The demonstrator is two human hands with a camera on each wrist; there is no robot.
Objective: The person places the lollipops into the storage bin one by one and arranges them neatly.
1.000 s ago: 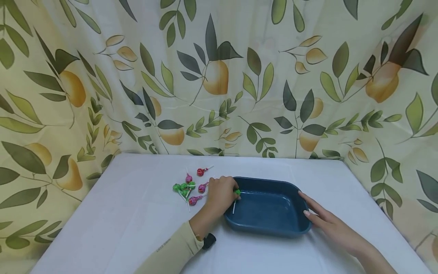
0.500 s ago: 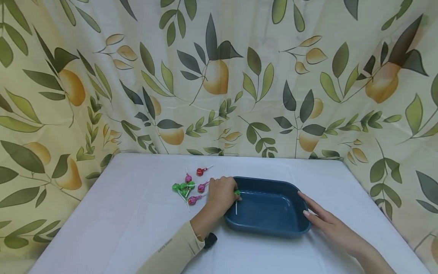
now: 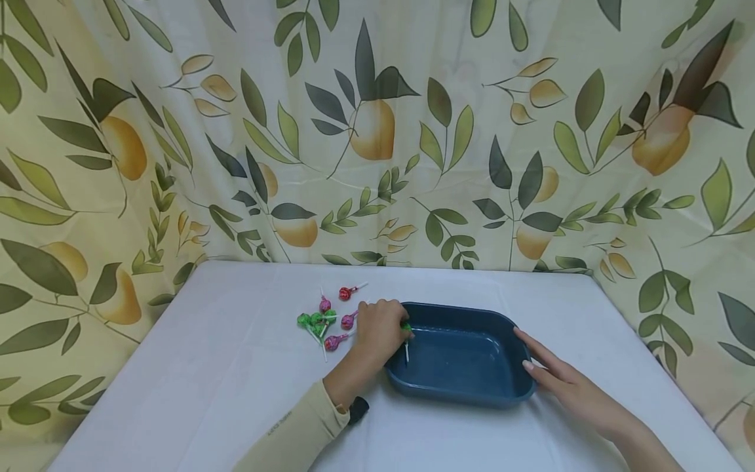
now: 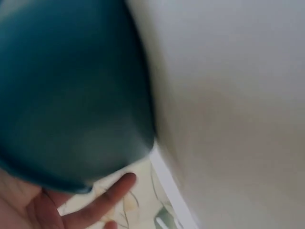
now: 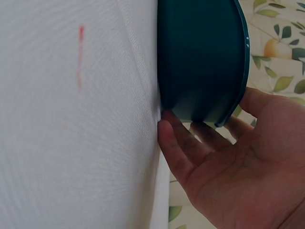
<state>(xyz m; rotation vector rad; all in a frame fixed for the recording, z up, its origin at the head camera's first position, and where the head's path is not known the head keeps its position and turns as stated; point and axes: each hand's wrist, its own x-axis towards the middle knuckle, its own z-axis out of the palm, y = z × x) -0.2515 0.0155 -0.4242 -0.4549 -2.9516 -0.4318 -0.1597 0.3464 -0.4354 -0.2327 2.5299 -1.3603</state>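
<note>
Over one end of a blue baking dish, the left hand pinches a green-wrapped lollipop, the relaxed right hand seemingly steadying the other.

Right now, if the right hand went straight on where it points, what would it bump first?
The blue dish, I think: the right hand is at its end, seemingly touching.
</note>
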